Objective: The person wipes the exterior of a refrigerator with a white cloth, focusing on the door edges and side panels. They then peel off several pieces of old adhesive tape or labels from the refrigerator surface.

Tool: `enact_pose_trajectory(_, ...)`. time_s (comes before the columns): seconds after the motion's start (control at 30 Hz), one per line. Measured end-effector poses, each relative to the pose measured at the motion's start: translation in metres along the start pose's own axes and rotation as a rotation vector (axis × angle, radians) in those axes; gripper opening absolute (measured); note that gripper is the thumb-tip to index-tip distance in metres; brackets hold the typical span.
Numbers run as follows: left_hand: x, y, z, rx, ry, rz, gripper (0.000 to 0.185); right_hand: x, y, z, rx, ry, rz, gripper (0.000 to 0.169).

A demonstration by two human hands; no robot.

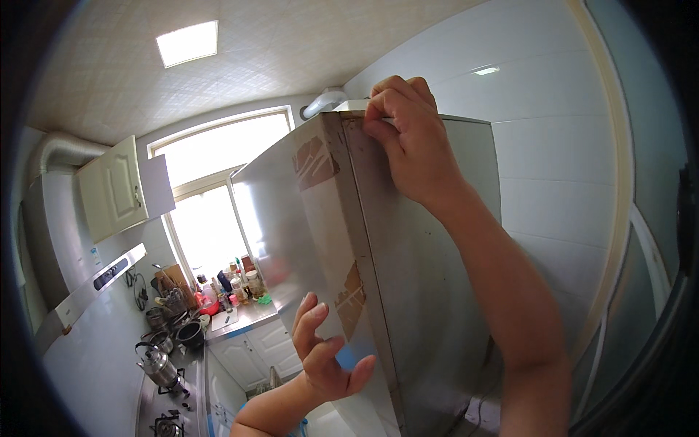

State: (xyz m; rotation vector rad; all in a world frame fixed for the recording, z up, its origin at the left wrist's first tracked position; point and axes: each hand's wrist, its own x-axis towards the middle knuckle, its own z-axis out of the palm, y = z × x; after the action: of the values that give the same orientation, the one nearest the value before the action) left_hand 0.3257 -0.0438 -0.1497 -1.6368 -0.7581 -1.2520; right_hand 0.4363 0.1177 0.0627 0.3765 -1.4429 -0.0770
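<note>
A tall metal refrigerator (431,262) stands in front of me, with brown adhesive residue (314,164) on its door near the top corner and another brown patch (352,300) lower down. My right hand (407,131) is at the upper corner of the refrigerator, by the seam of door and side, with fingers curled and thumb close to the forefinger. Whether anything is pinched there is hidden. Lower, in front of the door, my left hand (330,349) is raised with its fingers apart and slightly bent, holding nothing.
At left, a steel kettle (158,366) stands on a gas stove (169,423) under a range hood (93,289). Pots (190,334), bottles (237,287) and a red bowl (209,307) crowd the counter by the window (213,235). A wall cabinet (112,191) hangs at upper left.
</note>
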Motion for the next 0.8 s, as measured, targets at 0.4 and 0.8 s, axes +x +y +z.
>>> enact_pose_trajectory(0.4, 0.119, -0.038, -0.005, 0.244, 0.021, 0.12, 0.063, 0.009, -0.006, 0.002, -0.076, 0.074, -0.121, 0.009)
enact_pose_trajectory(0.8, 0.168, -0.059, 0.012, 0.117, 0.041, -0.237, 0.033, 0.005, -0.013, 0.002, 0.095, 0.045, -0.066, 0.009)
